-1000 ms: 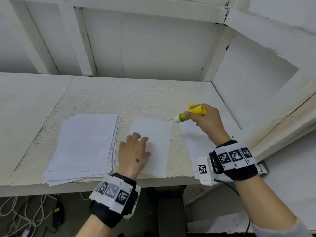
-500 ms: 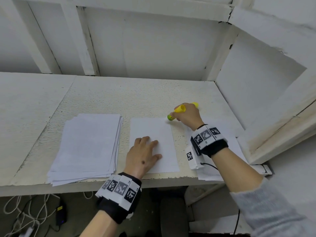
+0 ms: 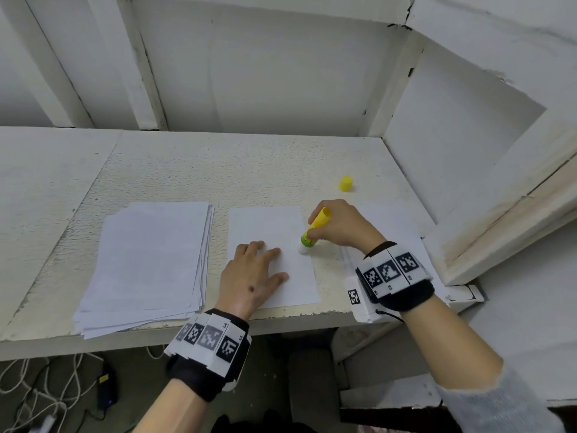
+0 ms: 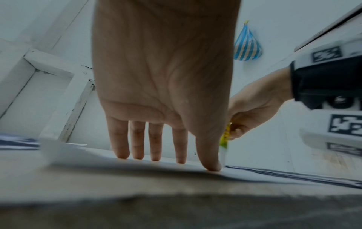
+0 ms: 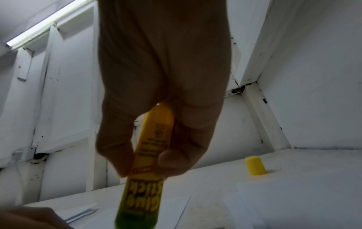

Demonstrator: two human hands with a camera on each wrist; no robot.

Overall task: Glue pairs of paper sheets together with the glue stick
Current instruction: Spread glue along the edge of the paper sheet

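Lying flat near the front edge of the shelf (image 3: 187,170), the left hand (image 3: 249,278) is pressed on a single sheet (image 3: 274,223) with fingers straight and slightly spread; in the left wrist view the fingertips (image 4: 122,153) are seen touching the paper. Just right of it, one glue stick (image 3: 313,228) is gripped by the right hand (image 3: 342,225), whose fingers are curled round the yellow barrel, and is tilted with its white tip set against the sheet's right edge. In the right wrist view the glue stick (image 5: 145,182) is shown label-down, its tip cut off by the frame. One thick stack of paper (image 3: 146,264) is laid to the left, its sheets too many and too close to be counted. More paper (image 3: 396,226) is partly hidden under the right wrist, so its count cannot be told. Farther back, one yellow cap (image 3: 346,184) is stood upright on the shelf, apart from the stick.
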